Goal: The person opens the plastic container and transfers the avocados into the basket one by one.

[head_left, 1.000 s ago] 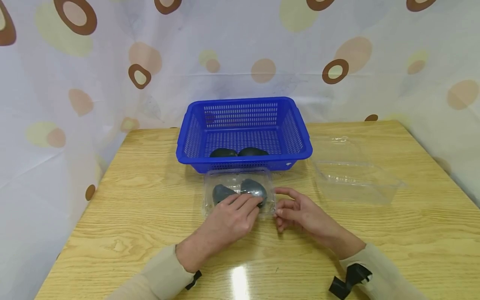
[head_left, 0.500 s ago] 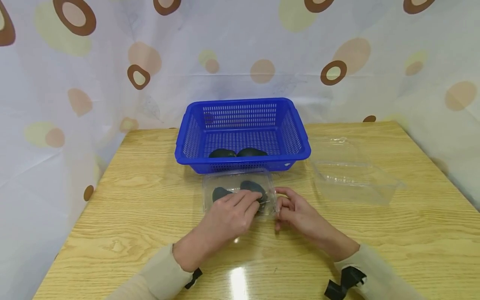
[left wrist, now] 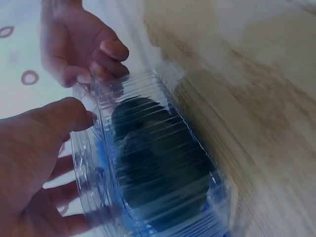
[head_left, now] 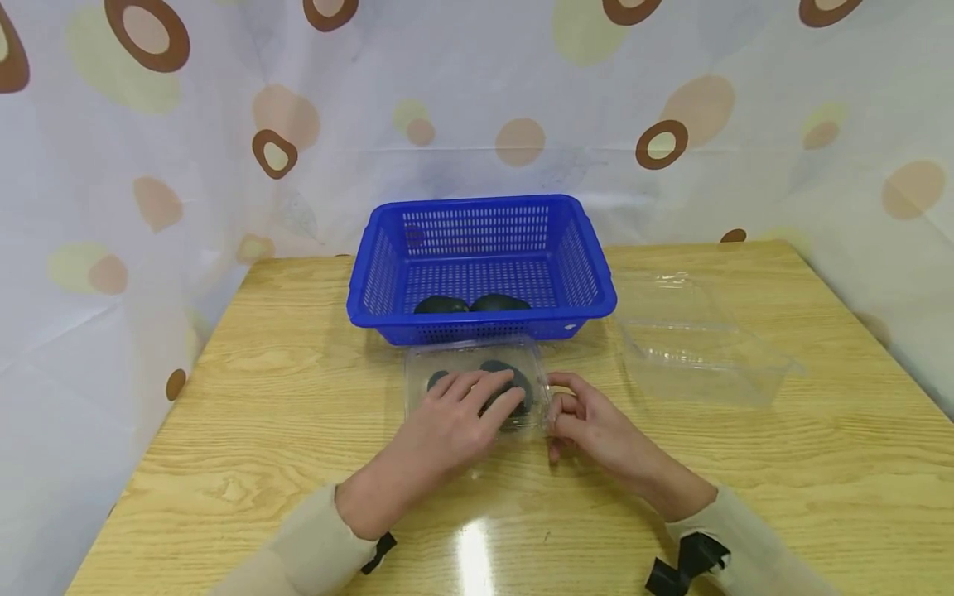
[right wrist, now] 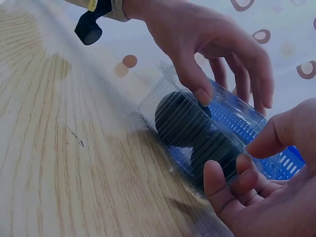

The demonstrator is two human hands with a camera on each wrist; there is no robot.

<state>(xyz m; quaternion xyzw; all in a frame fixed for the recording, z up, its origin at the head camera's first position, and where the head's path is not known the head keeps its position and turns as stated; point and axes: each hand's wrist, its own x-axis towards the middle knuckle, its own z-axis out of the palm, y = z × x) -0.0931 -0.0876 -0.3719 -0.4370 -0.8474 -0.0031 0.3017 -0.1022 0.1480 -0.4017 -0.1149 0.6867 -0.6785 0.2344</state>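
Note:
A clear plastic clamshell box [head_left: 417, 364] with its lid down stands in front of the blue basket. Two dark avocados [left wrist: 163, 168] lie inside it, partly hidden by my left hand in the head view. Fingers spread, my left hand [head_left: 456, 420] is over the lid; in the left wrist view its thumb lies near the box's rim. At the right end of the box, my right hand [head_left: 596, 430] pinches the rim at the corner between thumb and curled fingers, as the right wrist view [right wrist: 276, 182] also has it.
The blue plastic basket [head_left: 477, 318] stands just behind the box, with two dark avocados [head_left: 499, 303] near its front wall. Another clear clamshell box [head_left: 701, 377], lid raised, sits to the right on the wooden table [head_left: 298, 430]. A patterned curtain [head_left: 462, 83] hangs behind.
My left hand has drawn slightly left, and its fingers have spread apart over the lid. My right hand stays at the box's right end.

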